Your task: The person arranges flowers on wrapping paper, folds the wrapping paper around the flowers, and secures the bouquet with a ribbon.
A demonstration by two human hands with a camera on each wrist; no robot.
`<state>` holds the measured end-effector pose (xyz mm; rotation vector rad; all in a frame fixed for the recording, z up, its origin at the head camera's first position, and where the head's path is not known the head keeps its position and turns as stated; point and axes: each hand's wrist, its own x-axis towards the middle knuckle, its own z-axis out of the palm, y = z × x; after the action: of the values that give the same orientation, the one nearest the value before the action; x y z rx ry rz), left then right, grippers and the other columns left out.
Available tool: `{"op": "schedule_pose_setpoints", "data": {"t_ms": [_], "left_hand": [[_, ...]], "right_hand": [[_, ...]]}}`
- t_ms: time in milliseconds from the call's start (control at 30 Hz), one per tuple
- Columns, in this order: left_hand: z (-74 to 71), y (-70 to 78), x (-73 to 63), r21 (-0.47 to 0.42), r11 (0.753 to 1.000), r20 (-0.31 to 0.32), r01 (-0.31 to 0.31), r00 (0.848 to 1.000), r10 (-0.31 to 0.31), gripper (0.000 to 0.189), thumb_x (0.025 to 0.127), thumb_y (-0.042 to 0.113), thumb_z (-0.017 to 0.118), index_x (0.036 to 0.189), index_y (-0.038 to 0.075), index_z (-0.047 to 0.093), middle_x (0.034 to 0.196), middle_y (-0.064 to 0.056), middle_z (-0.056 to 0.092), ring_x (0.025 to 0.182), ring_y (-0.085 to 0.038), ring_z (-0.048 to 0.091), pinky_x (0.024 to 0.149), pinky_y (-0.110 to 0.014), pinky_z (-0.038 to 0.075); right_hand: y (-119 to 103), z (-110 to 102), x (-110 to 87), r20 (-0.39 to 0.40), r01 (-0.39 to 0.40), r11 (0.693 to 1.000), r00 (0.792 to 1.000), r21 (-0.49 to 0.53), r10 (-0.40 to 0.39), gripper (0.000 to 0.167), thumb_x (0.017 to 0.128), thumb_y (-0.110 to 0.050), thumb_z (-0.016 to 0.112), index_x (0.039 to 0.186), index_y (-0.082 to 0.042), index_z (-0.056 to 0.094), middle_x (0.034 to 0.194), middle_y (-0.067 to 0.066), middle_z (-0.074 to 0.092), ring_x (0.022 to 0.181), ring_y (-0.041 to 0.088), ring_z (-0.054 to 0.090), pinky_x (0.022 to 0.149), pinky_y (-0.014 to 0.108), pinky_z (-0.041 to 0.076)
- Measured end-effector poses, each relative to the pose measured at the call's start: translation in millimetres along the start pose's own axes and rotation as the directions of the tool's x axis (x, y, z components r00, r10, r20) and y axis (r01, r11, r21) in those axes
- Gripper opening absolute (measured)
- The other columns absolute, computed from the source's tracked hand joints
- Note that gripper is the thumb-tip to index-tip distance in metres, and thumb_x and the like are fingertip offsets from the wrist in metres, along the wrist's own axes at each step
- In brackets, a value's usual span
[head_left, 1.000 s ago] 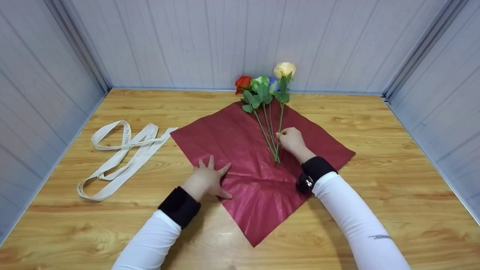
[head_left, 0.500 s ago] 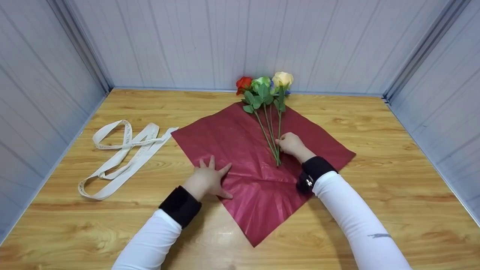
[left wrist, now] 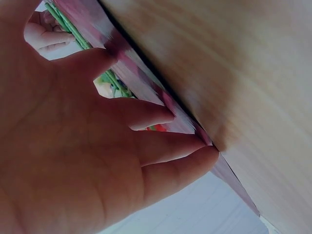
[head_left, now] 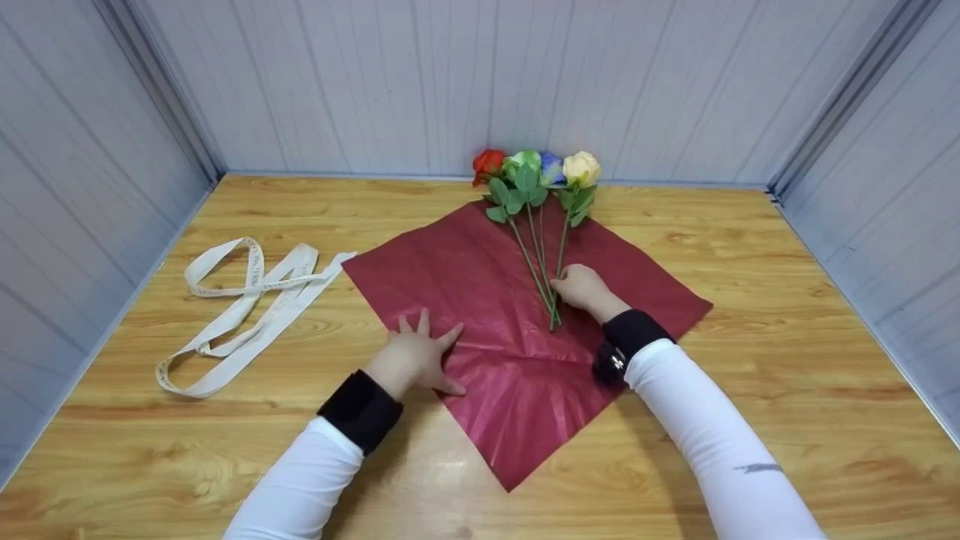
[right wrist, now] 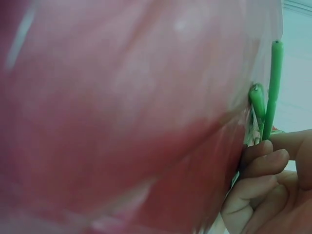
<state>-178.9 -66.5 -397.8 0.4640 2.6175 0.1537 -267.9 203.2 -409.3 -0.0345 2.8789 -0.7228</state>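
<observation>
My right hand (head_left: 583, 288) pinches the stem of the cream rose (head_left: 582, 169), low down where the stems come together. Left of that bloom lie a blue rose (head_left: 551, 169), a green rose (head_left: 523, 163) and a red rose (head_left: 488, 164), their stems running down over the dark red wrapping paper (head_left: 480, 255). My left hand (head_left: 417, 358) rests on the paper's left edge with fingers spread and straight. In the left wrist view, the fingertips (left wrist: 207, 151) touch the paper's edge. Green stem ends (right wrist: 275, 73) stick out beyond the curled fingers in the right wrist view.
A loosely looped white ribbon (head_left: 247, 307) with printed lettering lies left of the paper, one end at the paper's left corner. Grey panels (head_left: 480, 82) stand behind and on both sides of the wooden table (head_left: 787, 360).
The cream rose has come down and then swung right, so the blue bloom shows fully beside it. My right hand has moved slightly down. The left hand has stayed in place.
</observation>
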Motion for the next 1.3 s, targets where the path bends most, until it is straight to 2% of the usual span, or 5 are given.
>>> {"op": "schedule_pose_setpoints", "data": {"t_ms": [333, 567, 933, 1133, 1300], "left_hand": [[0.8, -1.3, 0.2, -0.008, 1.000, 0.003, -0.002, 1.000, 0.002, 0.097, 0.074, 0.058, 0.072, 0.151, 0.027, 0.021, 0.154, -0.030, 0.006, 0.137, -0.057, 0.008, 0.109, -0.062, 0.021], [0.4, -1.5, -0.9, -0.005, 1.000, -0.019, -0.015, 1.000, 0.015, 0.097, 0.073, 0.057, 0.073, 0.151, 0.026, 0.025, 0.153, -0.032, 0.009, 0.136, -0.059, 0.012, 0.106, -0.065, 0.023], [-1.0, -1.0, -0.7, -0.006, 1.000, -0.017, -0.006, 1.000, 0.006, 0.097, 0.073, 0.058, 0.073, 0.151, 0.027, 0.024, 0.154, -0.032, 0.008, 0.136, -0.058, 0.011, 0.107, -0.064, 0.022], [-0.2, -1.0, -1.1, -0.006, 1.000, -0.014, -0.008, 1.000, 0.008, 0.097, 0.073, 0.058, 0.072, 0.151, 0.026, 0.024, 0.153, -0.032, 0.008, 0.136, -0.058, 0.010, 0.107, -0.063, 0.022], [0.4, -1.2, -0.9, -0.003, 1.000, -0.013, -0.009, 1.000, 0.009, 0.096, 0.073, 0.058, 0.072, 0.151, 0.027, 0.024, 0.153, -0.032, 0.007, 0.136, -0.058, 0.010, 0.108, -0.063, 0.021]], "right_hand": [[0.2, 0.3, 2.9, 0.017, -0.100, 0.985, 0.995, 0.139, 0.099, 0.045, 0.097, -0.014, 0.048, 0.053, -0.014, 0.038, 0.050, -0.005, 0.043, 0.046, 0.008, 0.040, 0.049, 0.020, 0.035], [-3.0, -1.8, 1.3, -0.103, -0.048, 0.985, 0.992, 0.168, 0.066, 0.033, 0.097, -0.014, 0.049, 0.064, -0.011, 0.045, 0.053, -0.006, 0.045, 0.050, 0.006, 0.044, 0.052, 0.020, 0.035], [-6.1, -3.0, 0.3, -0.213, -0.044, 0.981, 0.973, 0.188, 0.085, 0.028, 0.099, -0.014, 0.046, 0.109, 0.009, 0.059, 0.098, 0.024, 0.064, 0.081, 0.029, 0.062, 0.074, 0.034, 0.047], [-5.2, -0.3, 2.1, -0.133, -0.018, 0.986, 0.990, 0.164, 0.040, 0.023, 0.098, -0.014, 0.048, 0.095, 0.005, 0.061, 0.067, 0.004, 0.056, 0.056, 0.009, 0.049, 0.057, 0.021, 0.038], [-5.9, 2.2, 3.3, -0.030, -0.012, 0.994, 0.999, 0.109, 0.015, 0.029, 0.097, -0.014, 0.050, 0.069, -0.006, 0.053, 0.057, -0.003, 0.045, 0.054, 0.009, 0.043, 0.055, 0.022, 0.035]]}}
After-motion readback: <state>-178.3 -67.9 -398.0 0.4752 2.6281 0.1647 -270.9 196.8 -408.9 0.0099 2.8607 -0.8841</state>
